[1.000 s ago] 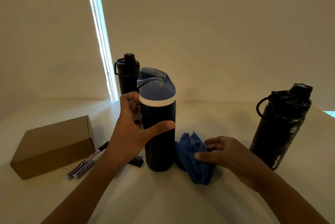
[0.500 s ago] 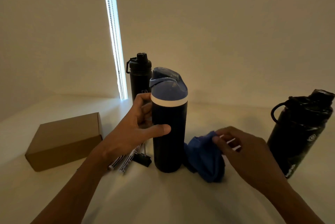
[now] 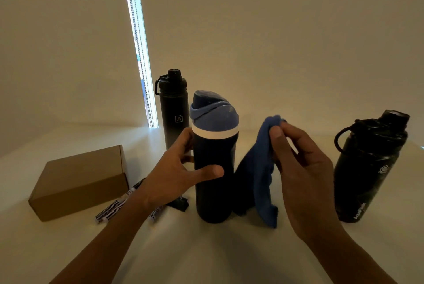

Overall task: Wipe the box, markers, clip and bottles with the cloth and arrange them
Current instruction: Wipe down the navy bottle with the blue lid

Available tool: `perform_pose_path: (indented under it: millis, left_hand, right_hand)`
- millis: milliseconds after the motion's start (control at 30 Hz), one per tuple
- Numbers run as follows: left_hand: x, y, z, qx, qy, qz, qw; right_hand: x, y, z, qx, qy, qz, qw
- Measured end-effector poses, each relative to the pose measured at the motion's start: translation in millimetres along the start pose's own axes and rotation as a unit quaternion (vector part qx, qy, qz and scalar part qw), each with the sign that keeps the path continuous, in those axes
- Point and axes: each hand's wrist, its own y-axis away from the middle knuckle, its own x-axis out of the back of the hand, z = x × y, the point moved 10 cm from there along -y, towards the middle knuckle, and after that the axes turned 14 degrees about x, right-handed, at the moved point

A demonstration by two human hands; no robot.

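Box: brown cardboard, closed, far left on the worktop.
Markers: lying flat just right of the box, partly hidden by the left forearm; number unclear.
Clip: black, on the worktop near the foot of the blue-capped bottle.
Slim black bottle: upright at the back.
Left hand: wrapped round the blue-capped bottle, thumb across its front.
Blue-capped bottle: centre, upright, long axis vertical.
Cloth: blue, hanging just right of that bottle.
Right hand: thumb and fingertips pinching the cloth's top edge.
Wide black bottle: upright, far right, untouched.
Note: the cloth hangs level with the held bottle's body. The right hand is likely the one to wipe, with a short move leftward and strokes along the bottle's height.
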Motion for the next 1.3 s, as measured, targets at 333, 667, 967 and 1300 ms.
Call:
perform_pose_path:
  millis: [333,667,967,1300]
  left_hand:
    - [-2,12,0,-0.002,0.031,-0.081,0.996]
    - [-7,16,5,-0.020,0.050,-0.119,0.991]
    - [-10,21,22,-0.098,-0.034,0.036,0.994]
    - [5,27,32,-0.147,-0.064,0.127,0.979]
  right_hand:
    - [-69,25,-5,0.193,0.199,-0.162,0.947]
    - [-66,12,9,0.161,0.180,-0.157,0.958]
    - [-44,6,-21,0.219,0.237,-0.177,0.930]
    - [-41,10,-20,0.217,0.255,-0.202,0.920]
